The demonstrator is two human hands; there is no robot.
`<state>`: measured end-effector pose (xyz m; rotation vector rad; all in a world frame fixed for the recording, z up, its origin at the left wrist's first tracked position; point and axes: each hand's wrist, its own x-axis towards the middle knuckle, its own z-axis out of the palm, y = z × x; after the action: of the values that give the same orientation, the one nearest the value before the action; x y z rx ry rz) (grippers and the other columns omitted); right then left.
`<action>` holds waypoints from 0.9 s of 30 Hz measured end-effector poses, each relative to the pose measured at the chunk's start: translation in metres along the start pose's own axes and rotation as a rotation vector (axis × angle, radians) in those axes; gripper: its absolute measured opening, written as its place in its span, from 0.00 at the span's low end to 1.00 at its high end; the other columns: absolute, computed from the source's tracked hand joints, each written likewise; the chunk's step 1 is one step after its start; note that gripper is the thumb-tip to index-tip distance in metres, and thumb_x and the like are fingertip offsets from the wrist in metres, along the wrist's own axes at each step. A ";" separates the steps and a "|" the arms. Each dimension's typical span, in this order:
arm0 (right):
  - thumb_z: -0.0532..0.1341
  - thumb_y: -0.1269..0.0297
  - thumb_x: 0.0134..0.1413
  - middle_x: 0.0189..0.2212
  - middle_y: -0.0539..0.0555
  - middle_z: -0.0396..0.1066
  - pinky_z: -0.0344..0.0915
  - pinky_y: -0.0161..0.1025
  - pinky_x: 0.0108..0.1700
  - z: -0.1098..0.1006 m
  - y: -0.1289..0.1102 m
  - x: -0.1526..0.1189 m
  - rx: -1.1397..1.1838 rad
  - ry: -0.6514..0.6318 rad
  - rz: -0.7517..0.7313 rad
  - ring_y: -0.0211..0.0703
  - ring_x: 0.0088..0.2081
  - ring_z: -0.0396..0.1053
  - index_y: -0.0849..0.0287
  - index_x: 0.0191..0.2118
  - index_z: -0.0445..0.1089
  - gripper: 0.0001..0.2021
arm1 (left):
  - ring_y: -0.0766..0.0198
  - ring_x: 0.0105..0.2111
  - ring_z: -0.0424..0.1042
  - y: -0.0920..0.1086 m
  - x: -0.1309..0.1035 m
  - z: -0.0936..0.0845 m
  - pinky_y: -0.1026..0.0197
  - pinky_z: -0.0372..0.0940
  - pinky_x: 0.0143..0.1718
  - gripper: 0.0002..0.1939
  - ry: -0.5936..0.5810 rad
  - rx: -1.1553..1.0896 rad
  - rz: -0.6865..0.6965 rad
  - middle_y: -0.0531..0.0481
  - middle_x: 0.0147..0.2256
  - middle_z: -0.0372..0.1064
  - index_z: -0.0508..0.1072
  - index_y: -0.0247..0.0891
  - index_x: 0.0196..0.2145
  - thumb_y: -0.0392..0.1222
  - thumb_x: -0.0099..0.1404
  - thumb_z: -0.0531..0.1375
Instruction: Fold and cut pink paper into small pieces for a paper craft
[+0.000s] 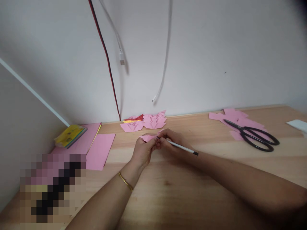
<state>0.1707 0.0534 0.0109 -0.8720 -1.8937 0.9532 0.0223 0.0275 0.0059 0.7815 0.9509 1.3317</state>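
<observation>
Between my two hands is a small piece of pink paper (147,138), partly hidden by the fingers. My left hand (144,150) pinches it between thumb and fingers. Closed around a white pen (182,147) with a black end, my right hand (170,140) touches the left fingertips, the pen's dark tip close to the paper. Just behind the hands, against the wall, lie folded pink paper pieces (154,120), one with a red and yellow strip (133,119).
Black-handled scissors (254,135) rest on pink paper scraps (240,116) at right. Pink sheets (102,150) and a yellow packet (70,135) lie at left. A white item (297,125) is at the right edge. Cables, one a USB cable (121,57), hang along the wall. A pixelated patch hides the lower left.
</observation>
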 end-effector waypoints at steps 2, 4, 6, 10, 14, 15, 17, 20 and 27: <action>0.54 0.65 0.56 0.30 0.53 0.73 0.67 0.37 0.32 0.001 0.001 0.000 0.008 -0.008 -0.013 0.41 0.32 0.70 0.58 0.36 0.66 0.05 | 0.68 0.22 0.68 0.000 0.000 -0.001 0.64 0.63 0.26 0.07 0.005 0.005 -0.001 0.50 0.22 0.69 0.72 0.30 0.28 0.37 0.52 0.65; 0.54 0.66 0.57 0.29 0.53 0.73 0.66 0.36 0.32 0.002 0.002 0.000 0.011 -0.012 -0.021 0.40 0.31 0.70 0.58 0.36 0.66 0.05 | 0.68 0.22 0.67 0.000 0.001 -0.001 0.64 0.63 0.26 0.08 0.007 0.009 -0.003 0.50 0.22 0.69 0.72 0.30 0.28 0.37 0.52 0.65; 0.54 0.66 0.57 0.29 0.53 0.73 0.67 0.37 0.32 0.002 0.003 0.000 0.007 0.000 -0.026 0.40 0.32 0.70 0.58 0.37 0.66 0.05 | 0.68 0.22 0.67 0.000 0.001 0.000 0.64 0.63 0.26 0.08 0.006 0.008 -0.001 0.50 0.22 0.69 0.72 0.30 0.28 0.37 0.52 0.65; 0.54 0.65 0.57 0.30 0.53 0.73 0.67 0.38 0.34 0.001 0.005 0.000 -0.011 -0.003 -0.027 0.41 0.33 0.70 0.57 0.37 0.66 0.05 | 0.68 0.23 0.67 0.000 0.001 0.001 0.64 0.63 0.26 0.08 0.004 0.003 0.003 0.50 0.22 0.69 0.72 0.30 0.29 0.37 0.51 0.66; 0.55 0.65 0.57 0.31 0.53 0.73 0.67 0.38 0.35 0.001 0.007 0.000 -0.024 -0.009 -0.033 0.41 0.34 0.71 0.57 0.36 0.66 0.05 | 0.68 0.22 0.67 0.001 0.001 0.002 0.64 0.63 0.26 0.09 0.014 0.016 -0.004 0.51 0.22 0.69 0.72 0.30 0.28 0.38 0.50 0.66; 0.55 0.65 0.56 0.31 0.53 0.73 0.67 0.38 0.35 0.001 0.007 0.000 -0.025 -0.005 -0.048 0.41 0.34 0.71 0.57 0.36 0.66 0.05 | 0.68 0.22 0.67 0.001 0.001 0.002 0.64 0.63 0.26 0.09 0.011 0.021 -0.002 0.51 0.22 0.69 0.72 0.30 0.27 0.38 0.50 0.66; 0.55 0.64 0.56 0.31 0.53 0.73 0.67 0.37 0.35 0.002 0.007 0.000 -0.038 0.014 -0.097 0.40 0.33 0.70 0.57 0.37 0.66 0.05 | 0.68 0.22 0.67 0.001 0.001 0.001 0.63 0.62 0.26 0.08 0.005 0.022 0.009 0.51 0.22 0.68 0.71 0.31 0.27 0.38 0.51 0.65; 0.56 0.65 0.56 0.31 0.53 0.72 0.67 0.36 0.35 -0.002 0.010 0.004 -0.126 0.062 -0.194 0.38 0.32 0.69 0.58 0.37 0.66 0.05 | 0.68 0.23 0.67 -0.001 0.001 0.000 0.64 0.62 0.27 0.08 -0.007 0.000 0.025 0.51 0.22 0.68 0.71 0.31 0.28 0.38 0.52 0.65; 0.53 0.72 0.55 0.39 0.56 0.71 0.65 0.40 0.45 -0.048 0.037 0.032 -0.429 0.183 -0.290 0.43 0.42 0.69 0.58 0.41 0.68 0.10 | 0.69 0.23 0.67 -0.002 0.003 -0.002 0.63 0.65 0.26 0.11 0.115 -0.051 -0.007 0.54 0.24 0.67 0.69 0.33 0.28 0.35 0.46 0.67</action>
<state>0.2070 0.1115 0.0085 -0.8605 -2.0253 0.2844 0.0214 0.0302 0.0028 0.6679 1.0045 1.4015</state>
